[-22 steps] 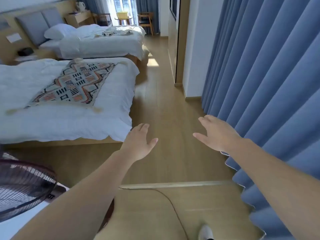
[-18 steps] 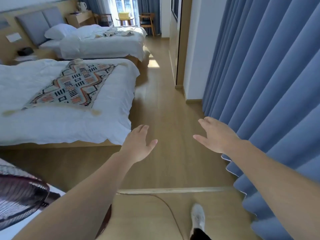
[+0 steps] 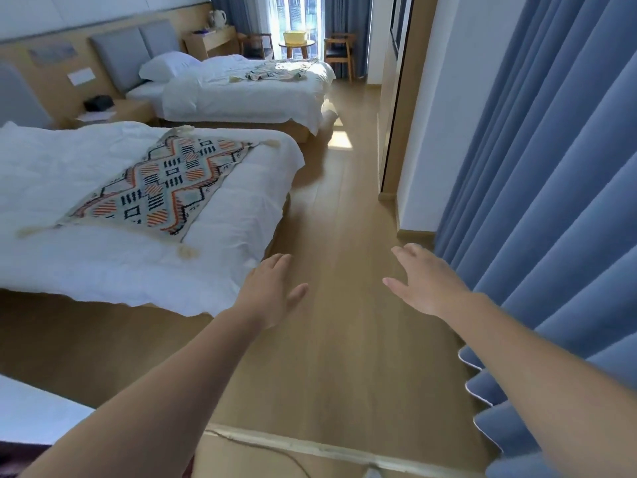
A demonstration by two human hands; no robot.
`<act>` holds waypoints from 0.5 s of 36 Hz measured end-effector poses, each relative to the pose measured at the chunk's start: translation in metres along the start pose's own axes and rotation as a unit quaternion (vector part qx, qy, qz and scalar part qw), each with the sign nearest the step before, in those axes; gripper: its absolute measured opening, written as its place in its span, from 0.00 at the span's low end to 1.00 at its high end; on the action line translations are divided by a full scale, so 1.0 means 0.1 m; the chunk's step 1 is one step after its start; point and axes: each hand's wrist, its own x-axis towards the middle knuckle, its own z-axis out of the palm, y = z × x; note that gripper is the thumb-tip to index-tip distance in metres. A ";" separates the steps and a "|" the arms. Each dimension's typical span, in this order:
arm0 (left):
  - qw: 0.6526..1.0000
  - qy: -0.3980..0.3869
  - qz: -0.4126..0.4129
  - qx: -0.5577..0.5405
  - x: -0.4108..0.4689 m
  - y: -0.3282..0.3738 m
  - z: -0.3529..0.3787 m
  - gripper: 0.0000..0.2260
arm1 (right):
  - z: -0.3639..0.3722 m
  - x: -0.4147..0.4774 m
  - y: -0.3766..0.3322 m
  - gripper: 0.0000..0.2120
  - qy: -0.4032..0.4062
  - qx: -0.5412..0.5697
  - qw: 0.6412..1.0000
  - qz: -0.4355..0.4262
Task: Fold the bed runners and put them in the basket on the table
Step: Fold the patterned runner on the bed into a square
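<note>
A patterned bed runner (image 3: 162,182) with orange, black and pale diamonds and corner tassels lies flat, set at an angle, on the near white bed (image 3: 103,270). A second runner (image 3: 279,70) lies crumpled on the far bed (image 3: 241,98). A yellow basket (image 3: 295,37) stands on a small round table (image 3: 297,47) by the window. My left hand (image 3: 272,291) and my right hand (image 3: 422,281) are stretched out over the wooden floor, fingers straight, holding nothing. The left hand is just off the near bed's corner.
Blue curtains (image 3: 537,201) hang along the right side. Between the beds and the white wall (image 3: 444,108) runs a wooden-floor aisle (image 3: 344,208). A nightstand (image 3: 113,112) sits between the beds. Two chairs flank the round table. A cable crosses a floor strip (image 3: 310,446) near my feet.
The view has moved forward and turned left toward the near bed. The fan at lower left has dropped out of view. Both hands stay stretched out and empty.
</note>
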 end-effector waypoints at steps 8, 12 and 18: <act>0.999 0.003 -0.037 -0.002 0.56 -0.05 0.09 0.31 | -0.08 0.79 0.18 0.31 -0.009 -0.007 0.999 -0.037; 0.999 0.008 -0.050 -0.005 0.88 -0.19 0.11 0.31 | -0.09 1.19 0.16 0.31 -0.009 -0.016 0.998 -0.054; 0.997 0.012 -0.073 -0.010 1.54 -0.56 0.16 0.31 | -0.11 1.94 0.03 0.31 -0.012 -0.024 0.997 -0.070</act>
